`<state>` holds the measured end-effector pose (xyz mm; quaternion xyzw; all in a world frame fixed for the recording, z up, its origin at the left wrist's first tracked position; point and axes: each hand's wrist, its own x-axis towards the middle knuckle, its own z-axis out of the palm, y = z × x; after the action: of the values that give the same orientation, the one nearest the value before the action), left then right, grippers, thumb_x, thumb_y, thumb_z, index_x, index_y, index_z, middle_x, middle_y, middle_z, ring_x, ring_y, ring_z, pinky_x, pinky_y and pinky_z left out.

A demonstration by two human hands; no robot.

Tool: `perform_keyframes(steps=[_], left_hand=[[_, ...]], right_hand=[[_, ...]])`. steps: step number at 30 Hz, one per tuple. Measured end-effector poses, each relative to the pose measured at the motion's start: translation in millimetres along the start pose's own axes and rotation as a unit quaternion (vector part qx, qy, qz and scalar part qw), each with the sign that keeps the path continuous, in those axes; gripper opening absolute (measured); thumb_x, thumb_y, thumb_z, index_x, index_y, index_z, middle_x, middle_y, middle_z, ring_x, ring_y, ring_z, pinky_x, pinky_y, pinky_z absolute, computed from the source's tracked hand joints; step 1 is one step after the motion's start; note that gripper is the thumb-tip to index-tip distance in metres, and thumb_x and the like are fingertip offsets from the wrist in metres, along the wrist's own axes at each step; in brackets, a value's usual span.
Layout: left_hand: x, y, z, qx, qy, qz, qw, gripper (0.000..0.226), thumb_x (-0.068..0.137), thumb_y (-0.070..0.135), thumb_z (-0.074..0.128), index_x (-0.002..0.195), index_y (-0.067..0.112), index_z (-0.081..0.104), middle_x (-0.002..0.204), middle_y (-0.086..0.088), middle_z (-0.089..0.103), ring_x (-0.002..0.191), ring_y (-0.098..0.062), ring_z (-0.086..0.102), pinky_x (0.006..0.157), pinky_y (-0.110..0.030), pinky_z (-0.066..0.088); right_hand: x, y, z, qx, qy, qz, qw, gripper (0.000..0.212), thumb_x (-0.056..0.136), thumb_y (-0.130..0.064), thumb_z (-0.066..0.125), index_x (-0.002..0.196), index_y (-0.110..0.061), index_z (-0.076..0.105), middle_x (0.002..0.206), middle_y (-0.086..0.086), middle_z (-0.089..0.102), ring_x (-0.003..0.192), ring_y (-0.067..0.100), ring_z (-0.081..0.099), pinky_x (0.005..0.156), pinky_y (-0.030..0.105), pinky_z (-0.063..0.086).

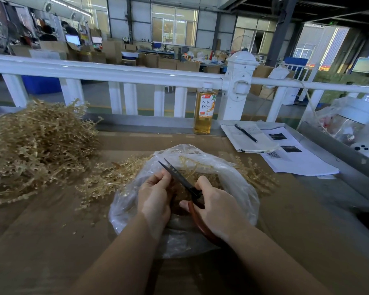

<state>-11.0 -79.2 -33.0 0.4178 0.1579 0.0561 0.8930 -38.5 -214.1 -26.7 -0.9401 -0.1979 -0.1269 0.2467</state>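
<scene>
The scissors (180, 177) have black blades and reddish-brown handles. The bag (124, 203) is clear, milky plastic. The sprigs (36, 143) heaped at left are pale golden beige; the tabletop (51, 241) is cardboard brown. The far bottle (202, 111) holds amber liquid under a white cap, its label white, orange and red. The railing (115, 71) is glossy white. A black pen (245, 133) lies on white papers (303, 165) printed with dark photos.

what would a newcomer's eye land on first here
Most likely the two hands at centre: the right hand grips reddish-handled scissors over an open clear plastic bag, while the left hand curls close beside the blades, with whatever it pinches hidden. Next comes the big heap of tan sprigs on the left of the brown table. Then the amber drink bottle standing by the white railing behind.
</scene>
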Motion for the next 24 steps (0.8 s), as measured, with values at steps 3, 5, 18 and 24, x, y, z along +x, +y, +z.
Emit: perform_keyframes(steps=[3, 5, 18, 24], left_hand=[[-2.0, -1.5, -0.1, 0.034, -0.012, 0.005, 0.999, 0.026, 0.092, 0.004, 0.055, 0.067, 0.009, 0.051, 0.065, -0.007, 0.062, 0.064, -0.021, 0.062, 0.064, -0.034, 0.055], [-2.0, -0.7, -0.1, 0.029, -0.016, -0.002, 0.999, 0.025, 0.092, 0.002, 0.054, 0.069, 0.008, 0.05, 0.071, -0.011, 0.062, 0.072, -0.024, 0.061, 0.075, -0.039, 0.055], [1.3, 2.7, -2.6, -0.009, -0.039, -0.021, 0.999, 0.027, 0.093, 0.001, 0.052, 0.066, 0.008, 0.054, 0.069, -0.009, 0.066, 0.064, -0.019, 0.066, 0.068, -0.031, 0.055], [0.8, 4.5, -1.5, -0.019, -0.032, -0.028, 0.999, 0.033, 0.094, -0.001, 0.049, 0.063, 0.011, 0.051, 0.057, -0.004, 0.066, 0.054, -0.015, 0.066, 0.066, -0.032, 0.053]], right_hand=[[0.5, 0.8, 0.0, -0.002, -0.001, 0.009, 1.0, 0.036, 0.087, -0.057, 0.056, 0.099, -0.029, 0.036, 0.091, -0.008, 0.062, 0.083, 0.011, 0.059, 0.072, 0.026, 0.047], [1.7, -0.2, 0.2, 0.005, -0.01, 0.012, 1.0, 0.035, 0.088, -0.055, 0.055, 0.1, -0.028, 0.036, 0.093, -0.006, 0.062, 0.086, 0.013, 0.06, 0.077, 0.029, 0.048], [6.0, -5.6, -0.2, -0.005, -0.026, -0.004, 1.0, 0.035, 0.092, -0.051, 0.052, 0.101, -0.023, 0.034, 0.08, -0.002, 0.061, 0.072, 0.015, 0.059, 0.068, 0.028, 0.046], [7.5, -7.0, -0.2, -0.013, -0.028, -0.005, 1.0, 0.034, 0.093, -0.051, 0.05, 0.099, -0.023, 0.032, 0.076, -0.004, 0.058, 0.068, 0.015, 0.057, 0.063, 0.026, 0.041]])
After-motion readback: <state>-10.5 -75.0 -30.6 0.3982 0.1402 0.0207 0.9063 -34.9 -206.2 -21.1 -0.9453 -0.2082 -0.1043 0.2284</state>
